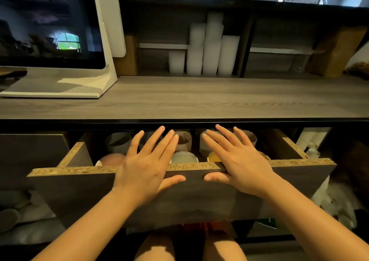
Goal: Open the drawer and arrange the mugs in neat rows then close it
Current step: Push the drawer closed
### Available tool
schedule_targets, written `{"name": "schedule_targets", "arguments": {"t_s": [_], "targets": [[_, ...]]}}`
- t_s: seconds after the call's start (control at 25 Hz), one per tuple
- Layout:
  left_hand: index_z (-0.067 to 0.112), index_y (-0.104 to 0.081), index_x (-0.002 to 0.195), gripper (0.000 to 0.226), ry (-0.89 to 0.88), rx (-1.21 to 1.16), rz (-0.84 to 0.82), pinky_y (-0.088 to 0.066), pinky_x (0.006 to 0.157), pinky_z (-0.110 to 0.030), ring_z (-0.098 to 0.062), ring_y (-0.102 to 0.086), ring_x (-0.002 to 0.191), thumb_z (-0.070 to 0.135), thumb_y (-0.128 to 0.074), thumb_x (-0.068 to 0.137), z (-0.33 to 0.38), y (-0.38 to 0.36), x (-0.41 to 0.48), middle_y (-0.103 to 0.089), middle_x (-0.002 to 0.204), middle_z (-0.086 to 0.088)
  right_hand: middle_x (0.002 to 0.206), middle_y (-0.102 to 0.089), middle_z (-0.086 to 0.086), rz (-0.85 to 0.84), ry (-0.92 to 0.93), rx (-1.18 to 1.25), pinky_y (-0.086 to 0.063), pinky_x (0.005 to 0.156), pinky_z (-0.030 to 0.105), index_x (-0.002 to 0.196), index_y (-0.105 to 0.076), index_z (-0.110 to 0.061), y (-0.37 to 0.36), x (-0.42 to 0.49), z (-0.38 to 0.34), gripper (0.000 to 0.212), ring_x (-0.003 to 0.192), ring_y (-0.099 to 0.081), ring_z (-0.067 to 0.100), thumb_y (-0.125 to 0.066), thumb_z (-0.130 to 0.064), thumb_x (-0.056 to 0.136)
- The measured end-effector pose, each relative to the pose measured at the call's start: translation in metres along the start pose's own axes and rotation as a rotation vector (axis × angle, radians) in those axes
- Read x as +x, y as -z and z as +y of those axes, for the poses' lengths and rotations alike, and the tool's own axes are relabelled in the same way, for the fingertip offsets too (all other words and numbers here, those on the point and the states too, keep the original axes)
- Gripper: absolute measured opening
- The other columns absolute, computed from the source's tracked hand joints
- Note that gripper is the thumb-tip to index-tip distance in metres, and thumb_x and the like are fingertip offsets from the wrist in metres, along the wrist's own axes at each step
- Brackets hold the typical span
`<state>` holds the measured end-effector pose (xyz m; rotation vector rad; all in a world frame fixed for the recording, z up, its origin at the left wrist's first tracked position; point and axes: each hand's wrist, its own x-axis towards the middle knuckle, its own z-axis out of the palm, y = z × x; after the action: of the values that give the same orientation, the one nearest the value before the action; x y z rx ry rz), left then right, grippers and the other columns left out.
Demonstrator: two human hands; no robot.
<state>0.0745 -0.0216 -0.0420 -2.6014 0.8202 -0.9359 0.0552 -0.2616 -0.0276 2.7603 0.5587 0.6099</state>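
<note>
A dark wooden drawer (79, 188) with a raw chipboard top edge stands partly pulled out under the counter. Inside it stand several mugs: a grey one (117, 141) at the back left, a pinkish one (110, 159) at the front left, a pale one (184, 157) in the middle, a brownish one (184, 139) behind it. My left hand (147, 166) and my right hand (237, 160) lie flat over the drawer's front panel, fingers spread above the mugs, thumbs against the panel's face. Both hands hide part of the mugs.
The grey wood counter (199, 98) overhangs the drawer's back. A white monitor stand (65, 84) sits at the left, stacks of white cups (205, 49) on the shelf behind. Stacked paper cups (311, 138) stand right of the drawer. My knees are below.
</note>
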Motion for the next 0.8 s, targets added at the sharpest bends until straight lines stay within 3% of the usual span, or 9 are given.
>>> {"name": "schedule_targets", "arguments": {"t_s": [0.28,0.4,0.48,0.56,0.8], "targets": [[0.005,-0.040,0.137,0.083,0.023,-0.031,-0.021,-0.019,0.107,-0.050,-0.028,-0.042,0.133,0.067,-0.023,0.084,-0.012,-0.025,0.028,-0.048,0.141,-0.013,0.152,-0.031,0.010,-0.017,-0.020,0.038,-0.004,0.111,0.046,0.146,-0.023,-0.013,-0.013,0.031,0.014,0.096,0.142,-0.019,0.030,-0.012,-0.080,0.078],[0.006,-0.037,0.138,0.086,0.061,-0.023,-0.056,-0.026,0.107,-0.053,-0.026,-0.043,0.133,0.069,-0.019,0.082,-0.019,-0.039,0.047,-0.047,0.142,-0.012,0.155,-0.023,0.010,0.009,-0.085,0.061,0.003,0.114,0.046,0.148,-0.015,-0.011,-0.022,0.046,0.021,0.103,0.144,-0.017,0.027,-0.008,-0.082,0.073],[0.009,-0.031,0.142,0.088,0.095,-0.018,-0.084,-0.024,0.109,-0.054,-0.024,-0.035,0.138,0.071,-0.019,0.081,-0.023,-0.048,0.060,-0.041,0.147,-0.010,0.148,-0.040,0.010,0.041,-0.148,0.039,-0.007,0.114,0.051,0.144,-0.028,-0.010,-0.028,0.056,0.021,0.099,0.138,-0.034,0.026,-0.019,-0.079,0.074],[0.013,-0.026,0.144,0.086,0.126,-0.033,-0.062,-0.013,0.111,-0.054,-0.022,-0.024,0.140,0.069,-0.026,0.079,-0.026,-0.055,0.068,-0.037,0.150,-0.008,0.138,-0.052,0.008,0.085,-0.196,0.053,-0.019,0.110,0.055,0.137,-0.042,-0.012,-0.031,0.063,0.019,0.089,0.130,-0.046,0.027,-0.035,-0.074,0.073],[0.022,-0.033,0.136,0.075,0.187,-0.042,-0.001,-0.009,0.106,-0.060,-0.025,-0.019,0.138,0.063,-0.041,0.074,-0.017,-0.060,0.071,-0.036,0.148,-0.007,0.131,-0.059,0.003,0.184,-0.239,0.075,-0.036,0.101,0.057,0.129,-0.052,-0.019,-0.035,0.067,0.017,0.076,0.122,-0.054,0.028,-0.057,-0.066,0.069]]}}
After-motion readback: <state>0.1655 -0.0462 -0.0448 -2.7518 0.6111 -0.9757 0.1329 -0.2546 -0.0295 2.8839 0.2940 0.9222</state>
